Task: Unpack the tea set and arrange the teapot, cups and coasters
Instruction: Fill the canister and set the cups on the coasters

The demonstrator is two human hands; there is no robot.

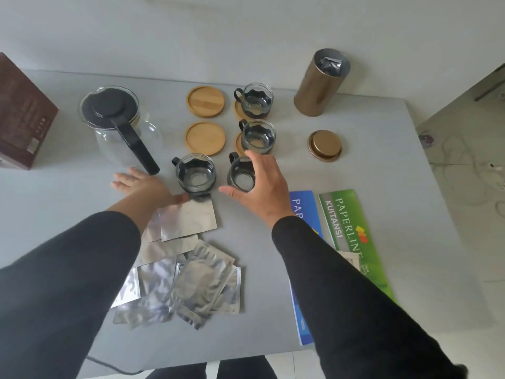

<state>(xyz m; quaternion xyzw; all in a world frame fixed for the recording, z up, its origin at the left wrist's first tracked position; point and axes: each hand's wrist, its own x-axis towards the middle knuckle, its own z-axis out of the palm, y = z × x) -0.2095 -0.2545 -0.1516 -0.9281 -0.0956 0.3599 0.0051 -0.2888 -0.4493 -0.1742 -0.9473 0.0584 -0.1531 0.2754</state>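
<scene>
Glass cup with black holder (240, 175) sits off its coaster near the surface's middle; our right hand (262, 184) curls around it, our left hand (142, 184) lies flat. We risk knocking the neighbouring glass cup (195, 175).

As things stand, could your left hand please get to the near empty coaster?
Probably yes: the left hand rests open on the table; only a cup stands partly between it and the coaster.
</scene>
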